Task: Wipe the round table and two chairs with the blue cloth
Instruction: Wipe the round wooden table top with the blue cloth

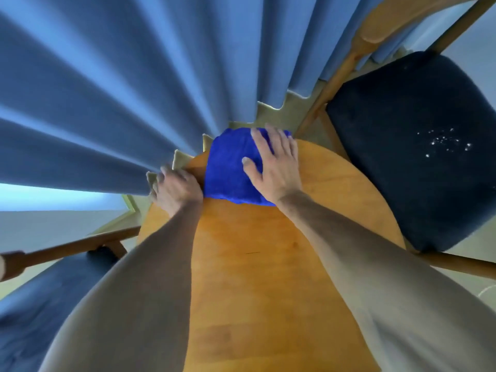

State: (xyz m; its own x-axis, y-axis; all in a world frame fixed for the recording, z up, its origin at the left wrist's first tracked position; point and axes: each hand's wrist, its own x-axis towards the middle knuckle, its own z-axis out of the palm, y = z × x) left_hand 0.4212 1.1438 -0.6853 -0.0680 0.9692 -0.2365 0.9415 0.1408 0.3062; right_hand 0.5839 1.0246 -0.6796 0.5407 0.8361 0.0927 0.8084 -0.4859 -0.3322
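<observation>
The round wooden table (257,264) fills the middle of the view. A blue cloth (228,170) lies folded at its far edge. My right hand (273,165) presses flat on the cloth with fingers spread. My left hand (177,189) grips the table's far-left edge, fingers curled over the rim beside the cloth. One chair with a dark seat (418,146) and wooden frame stands to the right; white crumbs (445,142) dot its cushion. A second chair (53,291) with a dark blue seat shows at the lower left, partly hidden by my left arm.
Blue curtains (107,89) hang just behind the table's far edge, close to my left hand. The right chair's wooden backrest (375,30) rises at the top right. Pale floor (281,114) shows between the curtain, table and chair.
</observation>
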